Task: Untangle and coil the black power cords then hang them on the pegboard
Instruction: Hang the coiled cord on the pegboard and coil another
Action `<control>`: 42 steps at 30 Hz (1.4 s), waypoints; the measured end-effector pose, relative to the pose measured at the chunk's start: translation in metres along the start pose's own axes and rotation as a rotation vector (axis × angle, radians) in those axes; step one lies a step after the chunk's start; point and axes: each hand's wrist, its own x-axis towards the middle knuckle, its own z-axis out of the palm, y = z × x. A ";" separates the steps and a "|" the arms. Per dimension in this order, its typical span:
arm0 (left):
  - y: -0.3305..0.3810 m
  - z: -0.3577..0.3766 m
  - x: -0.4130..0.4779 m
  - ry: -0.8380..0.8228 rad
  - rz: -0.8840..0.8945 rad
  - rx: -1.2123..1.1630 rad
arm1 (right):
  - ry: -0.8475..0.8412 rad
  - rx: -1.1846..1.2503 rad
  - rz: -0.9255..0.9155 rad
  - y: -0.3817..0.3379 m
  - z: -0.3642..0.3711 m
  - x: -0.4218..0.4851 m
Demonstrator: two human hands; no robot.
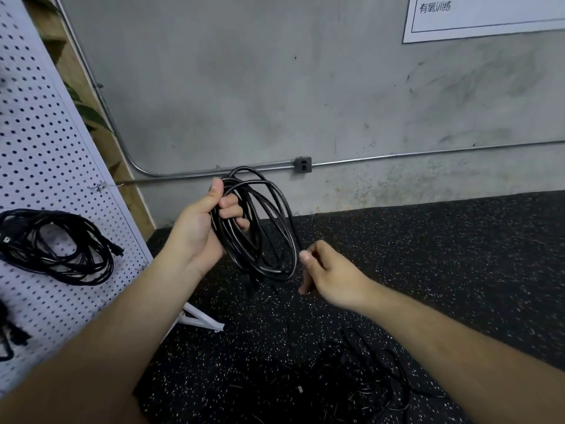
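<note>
My left hand grips a coil of black power cord by its upper left side, held up in front of the wall. Several loops hang from that grip. My right hand pinches the cord's free strand just right of the coil, and the strand runs down toward the floor. A tangle of black cords lies on the floor below my right arm. On the white pegboard at the left hangs a coiled black cord; another dark cord shows lower at the left edge.
The pegboard stands on a white metal foot on speckled black rubber flooring. A grey concrete wall carries a metal conduit with an outlet box. A white sign hangs at the top right.
</note>
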 end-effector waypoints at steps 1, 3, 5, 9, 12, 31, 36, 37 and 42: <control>0.003 -0.003 0.001 0.017 0.016 -0.016 | 0.000 0.024 0.007 0.006 0.002 0.003; 0.005 -0.004 0.001 0.066 0.056 -0.031 | -0.035 0.103 0.044 0.014 0.007 0.005; 0.005 -0.002 -0.001 0.114 0.089 -0.015 | -0.062 0.157 0.089 0.018 0.014 0.007; 0.004 -0.002 -0.002 0.146 0.139 0.086 | 0.020 0.163 0.084 0.021 0.024 0.013; 0.005 -0.005 -0.003 0.144 0.202 0.169 | 0.144 0.196 0.096 0.016 0.023 0.018; 0.004 -0.015 0.006 0.252 0.276 0.289 | -0.424 -1.021 -0.121 -0.026 0.010 -0.036; 0.002 -0.015 0.006 0.223 0.264 0.303 | -0.099 -1.140 -0.234 -0.028 0.003 -0.025; 0.003 -0.017 0.007 0.226 0.261 0.314 | -0.105 -1.100 -0.262 -0.027 -0.004 -0.025; 0.004 -0.021 0.009 0.223 0.230 0.350 | -0.325 -0.815 -0.221 -0.026 -0.044 -0.032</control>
